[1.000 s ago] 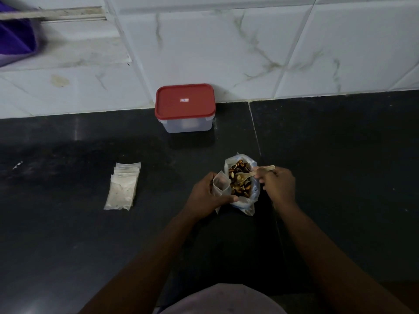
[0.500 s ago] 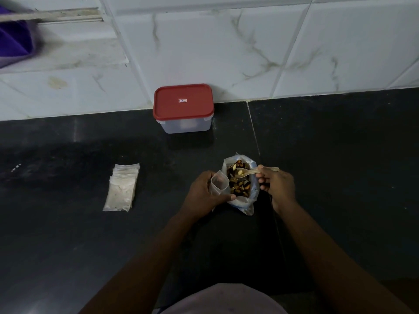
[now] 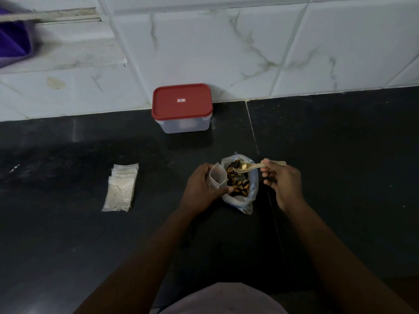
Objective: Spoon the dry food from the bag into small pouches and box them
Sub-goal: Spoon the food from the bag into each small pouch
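A clear plastic bag (image 3: 243, 200) of dark and pale dry food lies open on the black counter. My left hand (image 3: 201, 189) grips a small clear pouch (image 3: 217, 175), mouth up, at the bag's left edge. My right hand (image 3: 281, 182) pinches a pale spoon (image 3: 256, 166) by its handle. The spoon's bowl holds a few pieces and hovers over the bag, just right of the pouch. A box with a red lid (image 3: 182, 103) stands shut against the wall behind.
A stack of flat empty pouches (image 3: 121, 186) lies on the black counter (image 3: 340, 155) to the left. White marble tiles (image 3: 249, 41) rise behind. A purple object (image 3: 11, 39) shows at the top left corner.
My right hand has lifted the spoon out of the food in the bag with a few pieces in its bowl. My left hand keeps holding the pouch beside the bag.
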A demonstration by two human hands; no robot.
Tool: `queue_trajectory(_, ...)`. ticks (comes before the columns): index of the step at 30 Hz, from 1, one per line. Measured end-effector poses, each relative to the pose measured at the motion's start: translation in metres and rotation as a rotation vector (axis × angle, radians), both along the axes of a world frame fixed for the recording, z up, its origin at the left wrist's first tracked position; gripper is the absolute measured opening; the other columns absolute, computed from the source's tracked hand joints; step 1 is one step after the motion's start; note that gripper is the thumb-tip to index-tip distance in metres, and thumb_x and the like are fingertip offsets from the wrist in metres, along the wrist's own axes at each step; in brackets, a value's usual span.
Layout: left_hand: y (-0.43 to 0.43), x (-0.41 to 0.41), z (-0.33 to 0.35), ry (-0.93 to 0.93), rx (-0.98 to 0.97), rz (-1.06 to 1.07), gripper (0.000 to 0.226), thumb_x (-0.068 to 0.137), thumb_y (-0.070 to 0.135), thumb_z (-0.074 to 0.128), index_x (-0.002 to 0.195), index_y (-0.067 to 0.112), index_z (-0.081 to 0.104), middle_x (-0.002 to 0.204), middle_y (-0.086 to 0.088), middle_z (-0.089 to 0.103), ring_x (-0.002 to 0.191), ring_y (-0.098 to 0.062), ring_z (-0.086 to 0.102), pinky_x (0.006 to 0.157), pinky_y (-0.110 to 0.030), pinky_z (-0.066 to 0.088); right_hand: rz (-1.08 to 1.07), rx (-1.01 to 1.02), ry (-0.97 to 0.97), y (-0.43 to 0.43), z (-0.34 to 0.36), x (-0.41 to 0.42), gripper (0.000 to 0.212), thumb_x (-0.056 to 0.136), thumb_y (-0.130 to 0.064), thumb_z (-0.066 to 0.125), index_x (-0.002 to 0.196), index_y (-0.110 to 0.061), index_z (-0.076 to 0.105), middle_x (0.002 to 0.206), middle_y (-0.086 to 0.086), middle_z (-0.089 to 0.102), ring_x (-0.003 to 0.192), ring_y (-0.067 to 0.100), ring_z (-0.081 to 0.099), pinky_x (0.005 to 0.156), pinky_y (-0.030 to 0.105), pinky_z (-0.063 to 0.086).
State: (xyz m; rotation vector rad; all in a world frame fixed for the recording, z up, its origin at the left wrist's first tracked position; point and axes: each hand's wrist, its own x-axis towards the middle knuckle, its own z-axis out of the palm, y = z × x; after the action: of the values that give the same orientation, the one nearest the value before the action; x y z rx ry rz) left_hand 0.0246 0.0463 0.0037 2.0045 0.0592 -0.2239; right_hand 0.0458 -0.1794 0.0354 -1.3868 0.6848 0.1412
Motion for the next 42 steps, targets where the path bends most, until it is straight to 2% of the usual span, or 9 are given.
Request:
queue_trajectory(9,-0.002,0.003,0.003,-0.044,-0.062,-0.031,0.053,0.073,0.029,0.090,0.118,0.028,0.062,0.114,0.011,0.068,0.106,-0.002,0.065,0.090,-0.031,0.058,0.189,-0.080,-0.205,0.017,0.022,-0.002,0.010,0.093,-0.016,0.072,0.092,-0.008,0.077,0.077,0.006,0.074,0.074,0.013,0.066,0.066,0.029,0.051)
queue_trajectory(14,-0.003,0.002,0.007,-0.053,-0.080,-0.040,0.046,0.074,0.023,0.090,0.111,0.027,0.063,0.111,0.012,0.069,0.105,0.000,0.065,0.089,-0.024,0.055,0.280,-0.225,-0.269,0.025,0.016,-0.007,0.012,0.090,-0.024,0.077,0.086,-0.014,0.079,0.079,0.006,0.076,0.074,0.013,0.069,0.068,0.031,0.053)
queue_trajectory(20,-0.005,0.000,0.006,-0.060,-0.105,-0.019,0.044,0.073,0.018,0.090,0.106,0.030,0.063,0.105,0.011,0.070,0.100,-0.002,0.067,0.084,-0.020,0.054,0.557,-0.421,-0.407,0.029,0.020,-0.012,0.015,0.088,-0.018,0.079,0.102,-0.023,0.081,0.098,-0.008,0.079,0.095,0.001,0.072,0.086,0.022,0.057)
queue_trajectory(24,-0.005,-0.001,0.006,-0.066,-0.129,-0.019,0.041,0.075,0.015,0.089,0.107,0.025,0.064,0.106,0.009,0.071,0.101,-0.001,0.068,0.083,-0.014,0.052,0.733,-0.539,-0.596,0.028,0.021,-0.017,0.023,0.086,-0.012,0.081,0.108,-0.018,0.080,0.104,-0.012,0.074,0.099,-0.001,0.069,0.083,0.010,0.051)
queue_trajectory(31,-0.001,-0.002,-0.001,-0.037,-0.134,0.025,0.049,0.073,0.024,0.091,0.115,0.021,0.064,0.110,0.007,0.072,0.104,-0.004,0.068,0.089,-0.030,0.057,0.583,-0.642,-0.781,0.027,0.016,-0.024,0.018,0.086,-0.011,0.081,0.105,-0.013,0.081,0.101,-0.004,0.076,0.095,0.008,0.070,0.076,0.017,0.052)
queue_trajectory(34,0.000,-0.003,-0.001,-0.011,-0.116,0.051,0.052,0.073,0.026,0.092,0.116,0.024,0.061,0.111,0.010,0.070,0.103,0.000,0.066,0.088,-0.025,0.057,0.372,-0.447,-0.661,0.026,0.019,-0.023,0.013,0.091,-0.011,0.076,0.103,-0.011,0.079,0.098,-0.002,0.077,0.094,0.015,0.074,0.080,0.029,0.059)
queue_trajectory(36,0.001,-0.004,0.001,-0.007,-0.103,0.096,0.052,0.073,0.028,0.092,0.114,0.027,0.059,0.109,0.012,0.067,0.100,0.005,0.064,0.082,-0.016,0.054,0.204,-0.367,-0.533,0.021,0.018,-0.020,0.012,0.094,-0.014,0.072,0.104,-0.013,0.078,0.097,-0.003,0.078,0.094,0.012,0.074,0.080,0.029,0.060)
queue_trajectory(40,0.003,-0.006,-0.001,0.031,-0.118,0.134,0.050,0.075,0.028,0.090,0.114,0.024,0.060,0.107,0.011,0.067,0.097,0.005,0.063,0.076,-0.010,0.051,0.177,-0.562,-0.398,0.008,0.006,-0.014,0.010,0.096,-0.026,0.070,0.102,-0.022,0.078,0.092,-0.008,0.077,0.090,0.004,0.072,0.078,0.023,0.059)
queue_trajectory(42,0.004,-0.007,-0.004,0.040,-0.096,0.126,0.050,0.075,0.029,0.090,0.114,0.022,0.060,0.108,0.011,0.066,0.099,0.001,0.063,0.075,-0.007,0.049,0.218,-0.667,-0.337,0.006,-0.002,-0.013,0.011,0.096,-0.031,0.070,0.096,-0.023,0.077,0.086,-0.007,0.075,0.085,0.008,0.072,0.077,0.031,0.060)
